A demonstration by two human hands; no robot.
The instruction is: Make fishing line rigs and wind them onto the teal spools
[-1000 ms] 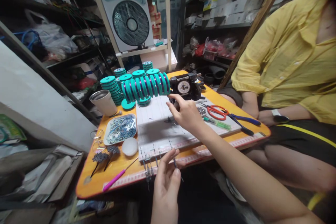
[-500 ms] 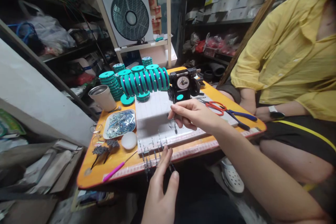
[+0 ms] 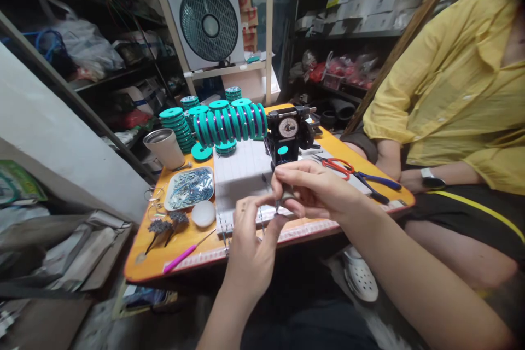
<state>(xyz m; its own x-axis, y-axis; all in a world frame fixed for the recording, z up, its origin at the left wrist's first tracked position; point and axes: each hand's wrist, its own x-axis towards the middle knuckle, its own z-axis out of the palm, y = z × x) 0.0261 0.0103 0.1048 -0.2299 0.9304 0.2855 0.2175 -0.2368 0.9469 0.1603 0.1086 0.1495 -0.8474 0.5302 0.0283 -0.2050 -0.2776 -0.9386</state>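
Both hands are held together over the near edge of the table (image 3: pixel 192 241). The left hand (image 3: pixel 250 240) is narrowed, thumb and forefinger pinched, and the right hand (image 3: pixel 318 191) is curled shut beside it. A small thin metal piece (image 3: pixel 278 206) is gripped between the fingertips of both, just above the white board (image 3: pixel 240 169). What the piece is cannot be told at this size. Behind the hands, a black winder (image 3: pixel 289 134) is set at the board's far end, with teal spools (image 3: pixel 229 123) strung in a row to its left. A tray (image 3: pixel 189 188) of small parts and a metal cup (image 3: pixel 164 147) are placed left of the board. Scissors (image 3: pixel 336 167) are laid to the right, near a seated person's arm (image 3: pixel 410 175).
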